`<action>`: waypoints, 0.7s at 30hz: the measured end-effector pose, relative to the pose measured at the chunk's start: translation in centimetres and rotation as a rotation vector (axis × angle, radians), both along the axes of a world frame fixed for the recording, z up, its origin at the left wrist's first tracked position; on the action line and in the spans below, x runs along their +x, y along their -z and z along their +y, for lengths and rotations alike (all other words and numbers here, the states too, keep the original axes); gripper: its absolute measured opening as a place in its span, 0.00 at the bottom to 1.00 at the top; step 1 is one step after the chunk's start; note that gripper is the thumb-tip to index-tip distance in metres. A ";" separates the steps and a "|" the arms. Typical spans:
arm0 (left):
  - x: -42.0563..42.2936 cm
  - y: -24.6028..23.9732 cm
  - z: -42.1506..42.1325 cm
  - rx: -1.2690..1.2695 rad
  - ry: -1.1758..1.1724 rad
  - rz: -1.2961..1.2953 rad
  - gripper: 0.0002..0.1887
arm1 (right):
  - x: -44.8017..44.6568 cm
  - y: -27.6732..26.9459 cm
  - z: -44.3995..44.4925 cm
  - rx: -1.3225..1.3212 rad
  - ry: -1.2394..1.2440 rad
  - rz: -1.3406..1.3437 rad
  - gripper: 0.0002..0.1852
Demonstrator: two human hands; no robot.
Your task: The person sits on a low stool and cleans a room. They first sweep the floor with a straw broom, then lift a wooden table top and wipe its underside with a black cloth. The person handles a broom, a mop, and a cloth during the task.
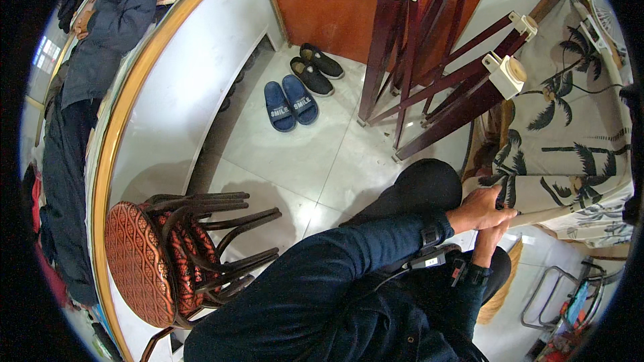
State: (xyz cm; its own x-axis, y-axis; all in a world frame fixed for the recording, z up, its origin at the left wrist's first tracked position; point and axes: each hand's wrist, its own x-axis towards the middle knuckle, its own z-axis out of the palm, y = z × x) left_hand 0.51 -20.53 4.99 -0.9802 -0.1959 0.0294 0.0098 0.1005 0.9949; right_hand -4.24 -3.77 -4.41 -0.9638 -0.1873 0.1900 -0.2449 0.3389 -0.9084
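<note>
My left hand and my right hand meet in front of my knees, the left lying over the right. Both are at the edge of a cream cloth printed with dark palm trees. The fingers overlap, so whether they grip the cloth's edge cannot be told. A small dark thing shows at the left fingertips, too small to name. Below my right hand are straw-coloured bristles, like a broom's, partly hidden by my knee. A small device with a cable lies between my forearms.
Dark red wooden folding legs with white brackets stand ahead. Blue slippers and black shoes lie on the tiled floor. Stacked patterned stools stand left, by a wood-edged panel; beyond is a person. A metal frame is lower right.
</note>
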 end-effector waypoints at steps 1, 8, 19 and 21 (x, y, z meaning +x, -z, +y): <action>-0.1 0.1 0.0 0.006 -0.007 0.020 0.39 | 0.2 -0.1 0.0 -0.018 0.013 -0.008 0.20; -0.4 0.1 -0.2 0.024 0.094 -0.055 0.51 | 1.0 -1.5 -0.5 -0.088 -0.011 -0.078 0.24; -1.4 1.1 -0.3 0.153 0.126 -0.121 0.47 | 3.3 -7.8 -2.6 -0.158 -0.169 -0.290 0.07; -1.6 1.2 -0.2 0.279 0.109 -0.145 0.45 | 3.4 -9.1 -2.5 -0.163 -0.242 -0.291 0.08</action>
